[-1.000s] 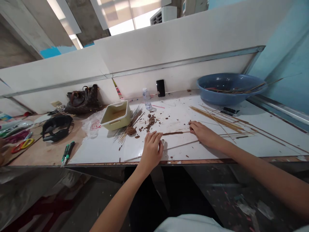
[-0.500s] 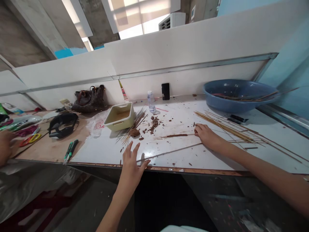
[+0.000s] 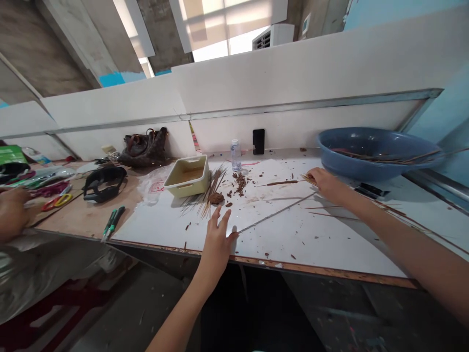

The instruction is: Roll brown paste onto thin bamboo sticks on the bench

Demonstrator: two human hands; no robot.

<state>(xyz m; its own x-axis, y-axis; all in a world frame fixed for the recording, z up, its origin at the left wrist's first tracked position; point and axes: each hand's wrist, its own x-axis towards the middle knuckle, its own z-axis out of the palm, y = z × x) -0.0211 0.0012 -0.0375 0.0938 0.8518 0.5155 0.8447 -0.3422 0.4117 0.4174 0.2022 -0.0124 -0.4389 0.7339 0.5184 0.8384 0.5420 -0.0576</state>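
My left hand [image 3: 219, 239] is at the table's front edge, fingers spread. Its thumb tip touches the lower end of a long grey stick [image 3: 274, 213] that slants up toward my right hand. My right hand [image 3: 324, 183] is closed around thin tan sticks [image 3: 308, 180], whose ends poke out left of the fingers; the rest is hidden by the hand and arm. A stick coated in brown paste [image 3: 282, 183] lies left of that hand. Brown crumbs [image 3: 240, 183] and a brown lump [image 3: 216, 197] lie beyond my left hand, beside a fan of thin sticks [image 3: 216, 182].
A pale green tub [image 3: 186, 189] of brownish liquid, a water bottle [image 3: 236, 156] and a phone [image 3: 258, 142] stand behind. At right is a blue basin [image 3: 377, 166] with sticks. Cutters [image 3: 113, 222], a black headset [image 3: 104, 185] and another person's hand [image 3: 12, 212] are at left.
My right hand has moved away from me and closed on the tan sticks. My left hand has shifted slightly right with its fingers still spread. The grey stick now slants more steeply.
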